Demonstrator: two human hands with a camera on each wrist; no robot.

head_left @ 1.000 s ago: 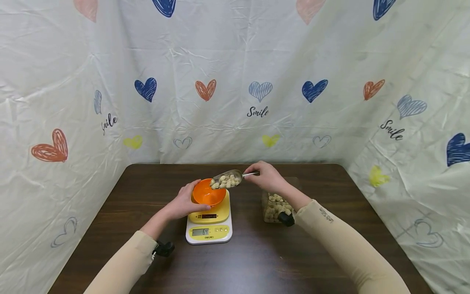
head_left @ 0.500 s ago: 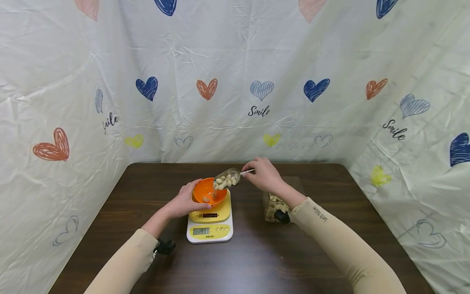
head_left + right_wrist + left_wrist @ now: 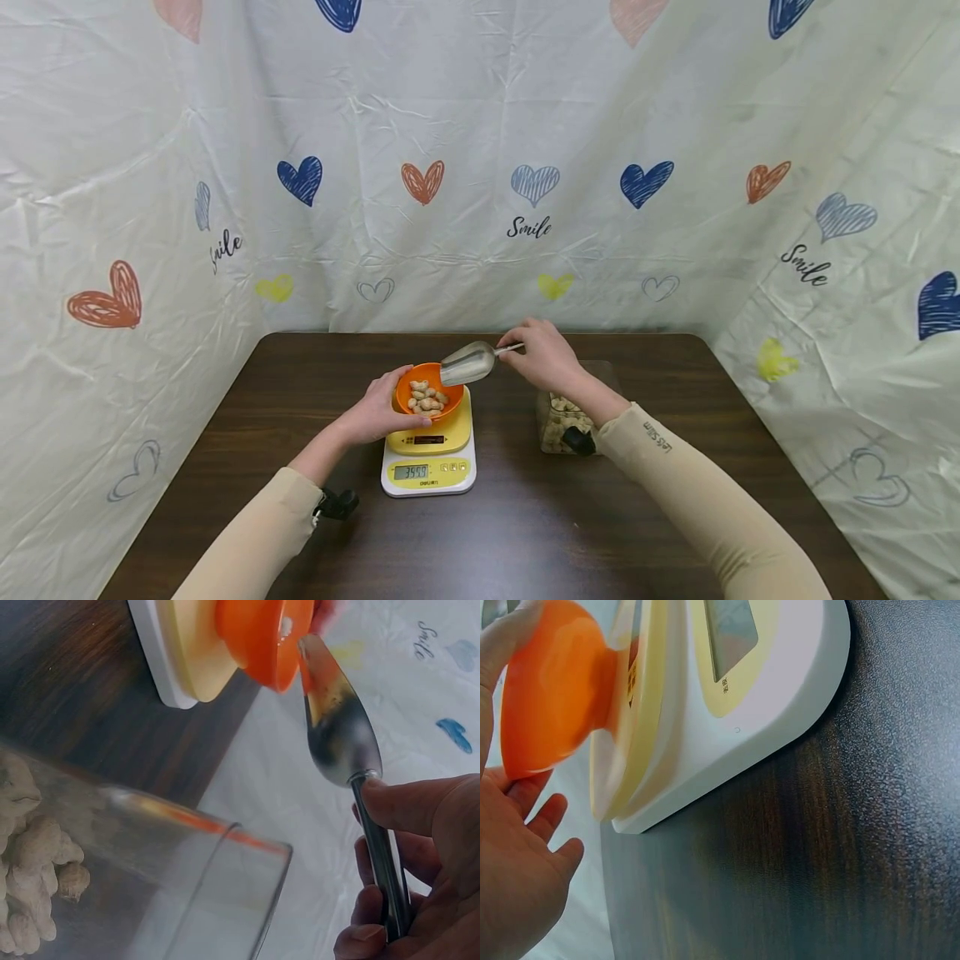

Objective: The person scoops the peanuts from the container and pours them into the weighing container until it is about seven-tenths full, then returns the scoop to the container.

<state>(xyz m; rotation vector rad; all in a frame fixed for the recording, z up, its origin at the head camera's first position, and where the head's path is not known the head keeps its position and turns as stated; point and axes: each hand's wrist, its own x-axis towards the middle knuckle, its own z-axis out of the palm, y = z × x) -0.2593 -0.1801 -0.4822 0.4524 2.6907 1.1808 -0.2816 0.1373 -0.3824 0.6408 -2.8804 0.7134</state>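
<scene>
An orange bowl [image 3: 417,409] with several unshelled peanuts [image 3: 426,400] in it sits on the yellow-and-white kitchen scale [image 3: 429,476]. My left hand [image 3: 373,411] holds the bowl by its left side, thumb at the front and fingers toward the back. In the left wrist view the bowl [image 3: 555,690] stands on the scale's platform [image 3: 646,712]. With my right hand [image 3: 542,357] I grip the handle of a metal scoop [image 3: 468,363]. The scoop is bare inside, its lip over the bowl's right rim. In the right wrist view my thumb lies along the scoop's handle [image 3: 382,862].
A clear plastic container [image 3: 551,437] holding more peanuts stands right of the scale, partly hidden under my right forearm. The dark wooden table [image 3: 487,542] extends in front. A white curtain [image 3: 480,275] printed with hearts hangs behind the table and at both sides.
The peanuts in the scoop have dropped into the bowl, and the scoop has emptied. The scale's displayed digits have changed. My left hand stays on the bowl.
</scene>
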